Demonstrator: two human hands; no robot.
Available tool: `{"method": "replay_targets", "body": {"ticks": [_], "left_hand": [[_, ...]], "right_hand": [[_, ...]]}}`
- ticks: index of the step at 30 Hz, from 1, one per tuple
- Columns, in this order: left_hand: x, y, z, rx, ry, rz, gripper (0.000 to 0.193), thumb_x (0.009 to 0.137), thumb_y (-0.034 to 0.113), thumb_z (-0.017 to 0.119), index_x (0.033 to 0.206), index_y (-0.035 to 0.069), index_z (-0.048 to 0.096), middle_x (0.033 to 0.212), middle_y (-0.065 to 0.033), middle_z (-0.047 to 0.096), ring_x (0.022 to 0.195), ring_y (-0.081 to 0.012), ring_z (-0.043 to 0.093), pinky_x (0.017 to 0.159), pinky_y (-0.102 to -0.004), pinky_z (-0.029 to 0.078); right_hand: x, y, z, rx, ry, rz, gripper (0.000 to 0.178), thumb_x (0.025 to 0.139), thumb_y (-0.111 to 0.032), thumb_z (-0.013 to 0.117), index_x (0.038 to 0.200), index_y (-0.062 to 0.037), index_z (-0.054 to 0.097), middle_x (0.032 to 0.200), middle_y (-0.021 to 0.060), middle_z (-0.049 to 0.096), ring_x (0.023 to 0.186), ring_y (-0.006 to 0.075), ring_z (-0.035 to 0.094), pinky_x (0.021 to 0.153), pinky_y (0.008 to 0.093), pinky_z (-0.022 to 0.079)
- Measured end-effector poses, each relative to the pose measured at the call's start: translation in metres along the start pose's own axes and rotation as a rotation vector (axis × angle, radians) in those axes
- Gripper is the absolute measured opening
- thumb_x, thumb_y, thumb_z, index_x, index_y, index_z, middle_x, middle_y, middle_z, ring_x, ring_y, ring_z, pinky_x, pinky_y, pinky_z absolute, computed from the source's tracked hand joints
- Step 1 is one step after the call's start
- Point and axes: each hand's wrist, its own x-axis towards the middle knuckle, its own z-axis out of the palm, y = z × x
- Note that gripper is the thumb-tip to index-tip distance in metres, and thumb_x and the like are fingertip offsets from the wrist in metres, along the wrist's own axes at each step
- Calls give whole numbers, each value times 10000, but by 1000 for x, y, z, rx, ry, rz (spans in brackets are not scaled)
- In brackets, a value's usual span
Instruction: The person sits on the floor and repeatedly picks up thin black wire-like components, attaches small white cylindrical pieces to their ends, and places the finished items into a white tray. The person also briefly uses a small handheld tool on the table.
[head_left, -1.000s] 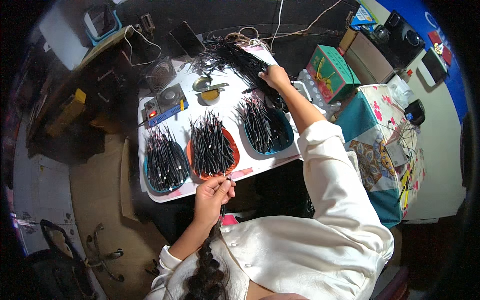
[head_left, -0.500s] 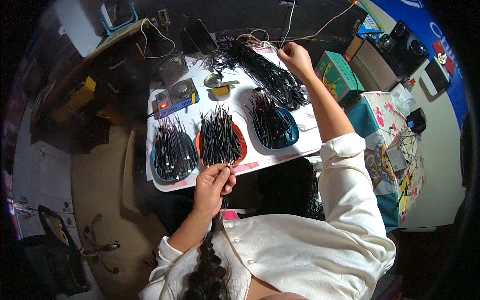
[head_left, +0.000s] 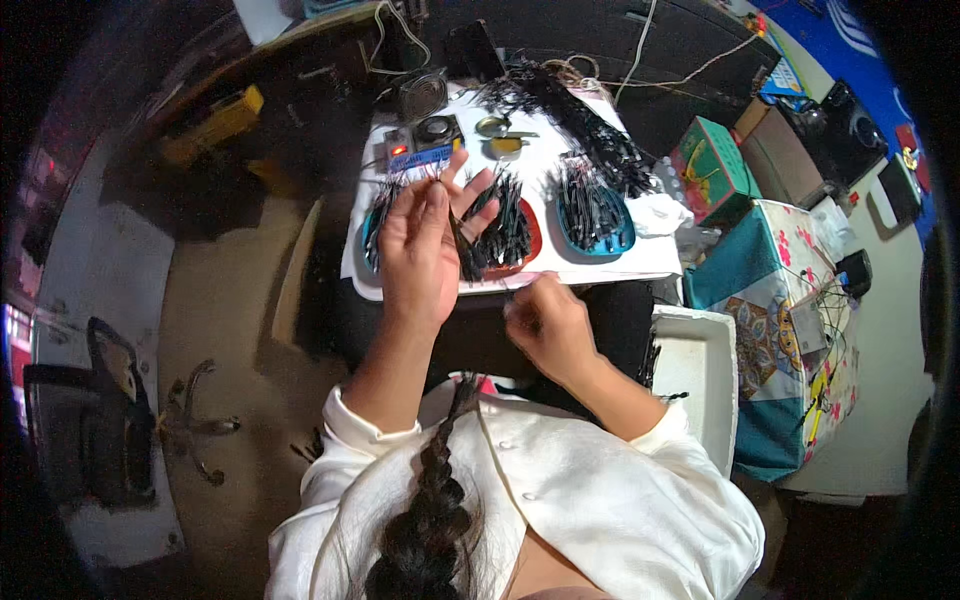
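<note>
My left hand [head_left: 425,240] is raised in front of the baskets at the table's front edge. Its thumb and forefinger pinch a thin black cable [head_left: 461,240], while the other fingers spread apart. Lower and to the right, my right hand [head_left: 550,325] is curled closed just off the table edge; a small dark bit shows at its fingertips, too blurred to name. Behind the left hand, an orange basket [head_left: 536,232] holds a bundle of black cables [head_left: 507,225]. Blue baskets of similar cables stand either side, the right one [head_left: 625,222] in plain sight and the left one [head_left: 371,240] partly hidden.
A larger heap of black cables [head_left: 590,135] lies at the back of the white table. Left of it are a round tin [head_left: 505,146] and a blue device with a red light [head_left: 425,155]. A white foam box [head_left: 725,350] stands at the right, near a cloth-covered table [head_left: 770,320].
My right hand has come back from the far cable heap to the near table edge. My left hand has risen and moved forward, its outer fingers now spread. The view has shifted.
</note>
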Motion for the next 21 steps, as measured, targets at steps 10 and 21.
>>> {"method": "replay_targets", "body": {"ticks": [10,21], "left_hand": [[-71,15,-1,79,-262,-269,170,931,155,583,926,-11,619,894,-160,617,522,-51,378,470,-164,284],[-76,7,6,37,-247,-457,162,939,149,575,951,-3,629,901,-163,657,576,-90,500,502,-174,357]], "right_hand": [[-8,17,-13,799,-143,376,247,905,-84,616,1121,36,597,930,53,654,816,104,601,706,242,491],[46,-18,-43,1056,-101,222,149,875,-78,668,970,30,630,887,54,662,801,115,642,736,248,542]]}}
